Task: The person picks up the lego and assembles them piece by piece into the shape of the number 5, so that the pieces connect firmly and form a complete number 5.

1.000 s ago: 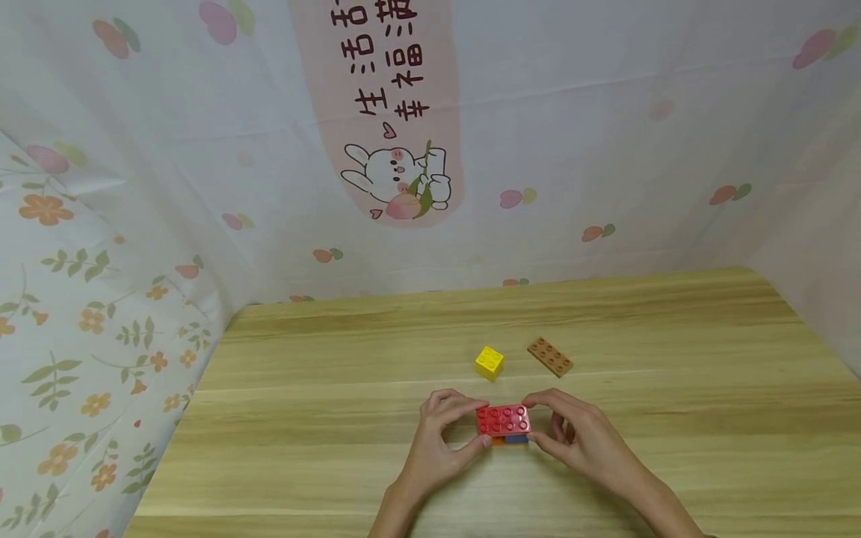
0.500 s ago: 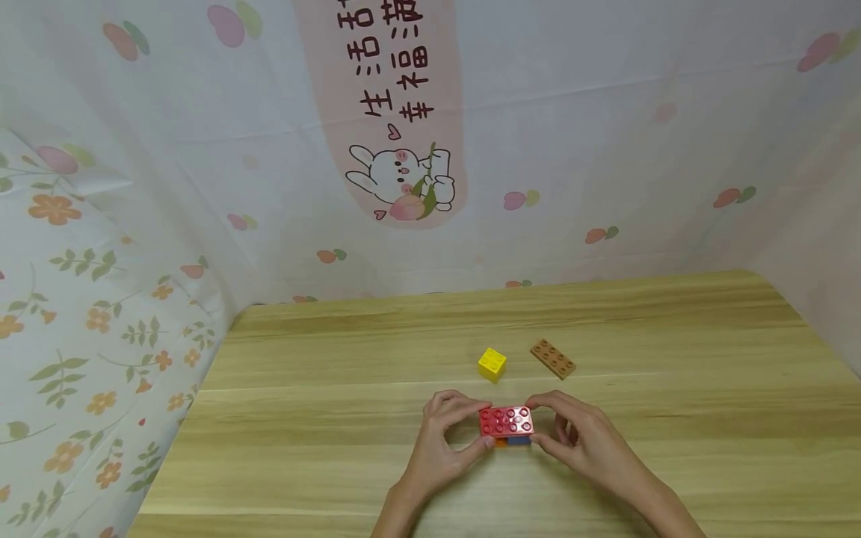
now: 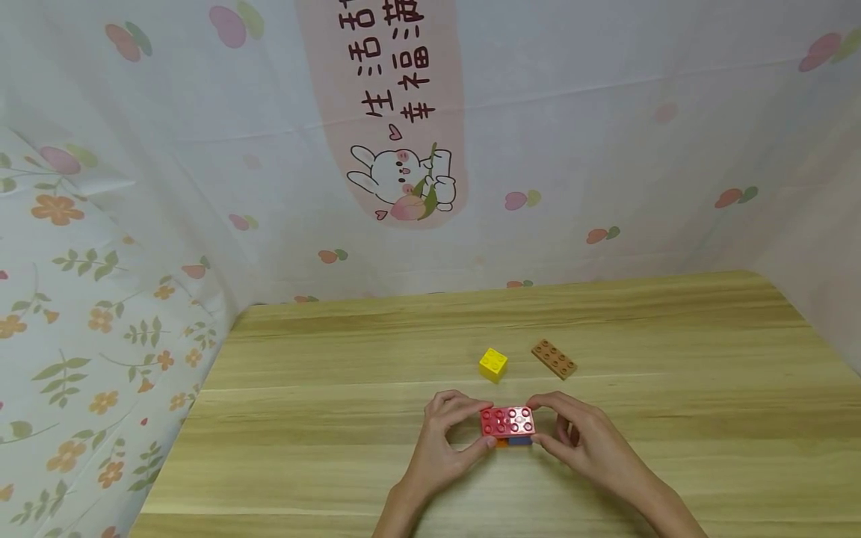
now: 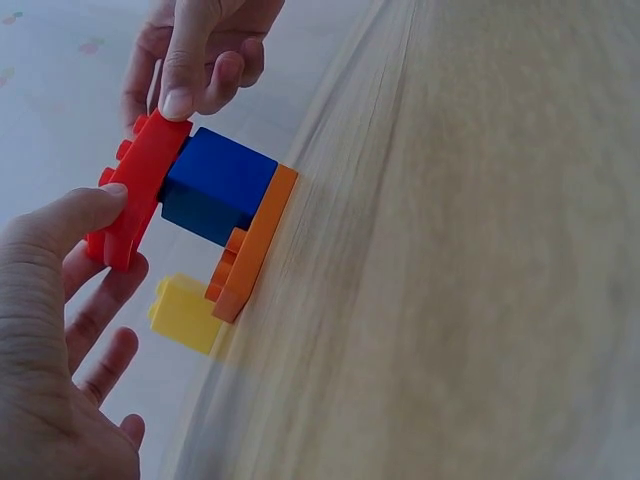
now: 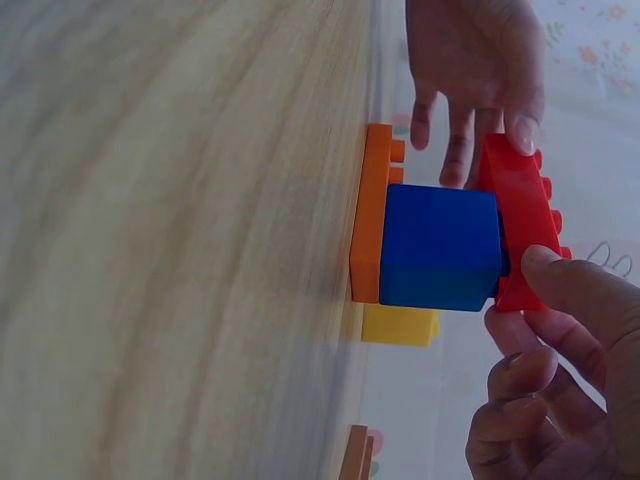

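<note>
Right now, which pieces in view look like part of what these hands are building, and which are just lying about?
In the job:
- red brick, held by the left hand and right hand
- blue brick, under the red one
- orange plate, under the blue one

Apparently just lying about:
- yellow brick
- brown plate

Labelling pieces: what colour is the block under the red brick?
The block is blue, clearest in the right wrist view.

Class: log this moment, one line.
left hand: pinching red rectangular plastic brick; right hand: same; beneath: blue cubic block on flat orange plate
</note>
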`<state>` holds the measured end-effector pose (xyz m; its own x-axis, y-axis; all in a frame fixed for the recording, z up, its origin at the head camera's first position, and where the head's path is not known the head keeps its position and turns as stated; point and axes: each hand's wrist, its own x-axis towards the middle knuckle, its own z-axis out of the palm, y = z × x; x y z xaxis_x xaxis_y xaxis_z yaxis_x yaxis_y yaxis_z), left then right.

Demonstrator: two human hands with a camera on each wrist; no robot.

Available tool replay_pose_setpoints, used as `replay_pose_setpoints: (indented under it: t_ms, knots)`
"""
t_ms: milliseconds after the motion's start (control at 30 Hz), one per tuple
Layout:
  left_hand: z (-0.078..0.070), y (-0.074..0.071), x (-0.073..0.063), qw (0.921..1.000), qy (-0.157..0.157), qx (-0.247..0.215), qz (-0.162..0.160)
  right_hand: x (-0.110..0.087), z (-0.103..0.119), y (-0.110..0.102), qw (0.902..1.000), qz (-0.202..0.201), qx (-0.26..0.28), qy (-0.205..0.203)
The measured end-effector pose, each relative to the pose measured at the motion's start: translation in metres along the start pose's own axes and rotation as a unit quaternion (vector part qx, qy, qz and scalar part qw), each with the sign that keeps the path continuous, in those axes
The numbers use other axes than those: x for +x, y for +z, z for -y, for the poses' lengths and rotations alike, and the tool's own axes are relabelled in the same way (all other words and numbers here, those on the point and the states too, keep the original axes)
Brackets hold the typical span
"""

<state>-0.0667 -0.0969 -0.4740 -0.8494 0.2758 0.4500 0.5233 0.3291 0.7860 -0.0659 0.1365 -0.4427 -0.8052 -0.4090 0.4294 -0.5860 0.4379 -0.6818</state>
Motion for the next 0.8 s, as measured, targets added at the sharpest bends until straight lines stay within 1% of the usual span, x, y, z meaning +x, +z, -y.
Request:
replay_pose_setpoints:
  t_ms: [267,333,500,567,633,800]
  knots:
    - [-0.006,0.001,0.001,0.9999,-0.009,0.003,-0.004,-0.001,0.0,-0.001,0.9999,0.007,0.002,0.008]
    - [-0.012,-0.001,0.003,0.9999,-0.013,0.0,-0.006,-0.001,0.0,-0.001,0.9999,0.007,0.002,0.008]
    - [-0.035,-0.009,0.009,0.9997,-0.02,-0.013,-0.005,-0.001,0.0,-0.001,0.9999,0.007,0.003,0.007]
    - [-0.038,-0.01,0.009,0.9996,-0.022,-0.016,-0.004,-0.001,0.0,-0.002,0.9999,0.008,0.004,0.009]
    - [-0.034,-0.008,0.009,0.9996,-0.022,-0.016,-0.004,-0.001,-0.001,-0.002,0.9999,0.008,0.005,0.011]
    - [-0.01,0.001,0.002,0.9999,-0.014,-0.003,-0.007,-0.001,-0.001,-0.003,0.9999,0.006,0.013,0.006]
